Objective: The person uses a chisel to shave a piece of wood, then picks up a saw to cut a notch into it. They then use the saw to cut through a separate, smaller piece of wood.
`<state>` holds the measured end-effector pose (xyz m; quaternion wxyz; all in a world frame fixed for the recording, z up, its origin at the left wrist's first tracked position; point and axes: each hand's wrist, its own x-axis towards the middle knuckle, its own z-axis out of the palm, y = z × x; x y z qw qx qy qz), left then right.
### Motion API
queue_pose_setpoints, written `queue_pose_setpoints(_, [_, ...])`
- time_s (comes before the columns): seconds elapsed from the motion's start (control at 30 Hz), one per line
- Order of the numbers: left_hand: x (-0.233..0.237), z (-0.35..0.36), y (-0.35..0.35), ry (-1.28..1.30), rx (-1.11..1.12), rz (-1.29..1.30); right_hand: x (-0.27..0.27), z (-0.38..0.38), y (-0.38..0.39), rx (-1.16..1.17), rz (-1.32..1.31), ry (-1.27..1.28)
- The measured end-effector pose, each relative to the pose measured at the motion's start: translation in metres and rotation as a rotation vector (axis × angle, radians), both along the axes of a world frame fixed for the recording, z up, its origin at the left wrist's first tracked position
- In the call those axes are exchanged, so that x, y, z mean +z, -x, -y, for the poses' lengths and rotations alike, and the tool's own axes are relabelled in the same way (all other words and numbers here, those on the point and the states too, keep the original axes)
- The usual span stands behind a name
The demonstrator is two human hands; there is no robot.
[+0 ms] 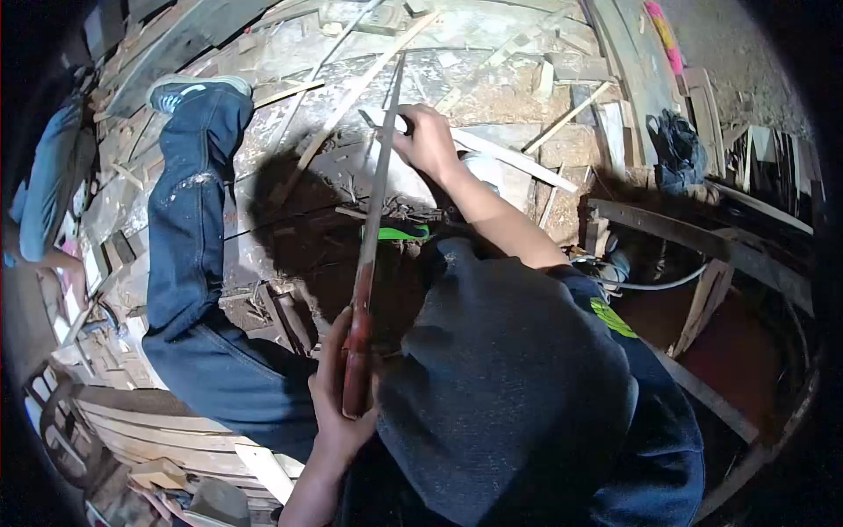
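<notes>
Head view: long, tapering grey blade [379, 189] with red-brown cylindrical handle [356, 364], lying between both hands; left hand [334, 413], wrapped round handle; right hand [430, 145], curled beside blade, grip indiscernible; long white strip [527, 164] near right wrist.

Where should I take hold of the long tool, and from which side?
Best by the thick red-brown handle of the long tool, probably from the wearer's side, where the left grip holds it: that end lies nearest the body, while the slender shaft narrows to a tip pointing away.
</notes>
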<state>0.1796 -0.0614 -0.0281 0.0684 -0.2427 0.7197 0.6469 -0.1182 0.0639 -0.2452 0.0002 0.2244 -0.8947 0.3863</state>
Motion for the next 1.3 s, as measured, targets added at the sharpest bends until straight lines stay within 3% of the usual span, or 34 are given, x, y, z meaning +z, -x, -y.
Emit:
queue_pose_setpoints(0.3, [0.008, 0.005, 0.001, 0.092, -0.083, -0.029, 0.001, 0.0, -0.001, 0.029, -0.029, -0.024])
queue_pose_setpoints(0.47, [0.007, 0.007, -0.008, -0.006, -0.01, -0.003, 0.001, -0.001, -0.001, 0.021, -0.011, -0.027])
queue_pose_setpoints(0.67, [0.003, 0.007, -0.007, 0.137, -0.14, -0.035, -0.005, -0.003, 0.0, 0.023, -0.033, -0.039])
queue_pose_setpoints(0.77, [-0.001, 0.006, 0.0, 0.004, -0.067, 0.01, -0.003, -0.002, 0.0, 0.03, -0.042, -0.01])
queue_pose_setpoints(1.3, [-0.002, 0.009, -0.012, 0.074, -0.102, -0.041, -0.002, -0.001, 0.0, 0.033, -0.093, -0.034])
